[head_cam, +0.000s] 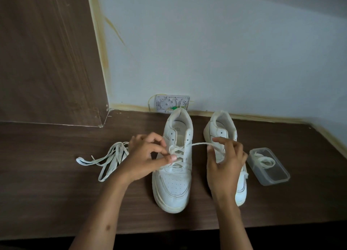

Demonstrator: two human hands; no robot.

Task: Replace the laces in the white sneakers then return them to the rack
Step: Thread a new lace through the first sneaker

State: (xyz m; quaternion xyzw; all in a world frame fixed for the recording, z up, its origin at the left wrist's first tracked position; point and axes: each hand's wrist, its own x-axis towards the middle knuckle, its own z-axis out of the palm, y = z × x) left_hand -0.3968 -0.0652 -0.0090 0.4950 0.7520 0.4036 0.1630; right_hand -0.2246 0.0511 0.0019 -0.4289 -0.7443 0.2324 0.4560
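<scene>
Head view: two white sneakers stand side by side on the dark wooden worktop, toes toward the viewer and heels toward the wall, so each shoe's long axis runs near to far. The left sneaker is partly laced; crossings of the new lace fill its lower eyelets while the upper eyelets appear empty. The left hand sits over the inner left side of the eyelet row, its thumb and fingers curled and pinching the lace at a crossing. From the eyelets on the shoe's right side the free end of the lace runs taut to the right, across the gap between the shoes, into the right hand, whose fingers are curled round it above the right sneaker. That shoe is largely hidden by the hand, so its lacing cannot be told.

Judgement: the step in hand is threading the left sneaker; the next open eyelet lies farther from the viewer, toward the heel, and the right hand, holding the free end, is better placed to feed it.

A loose bundle of laces lies on the worktop left of the left hand. A clear plastic box holding another coiled lace stands right of the right sneaker. No rack is visible.
</scene>
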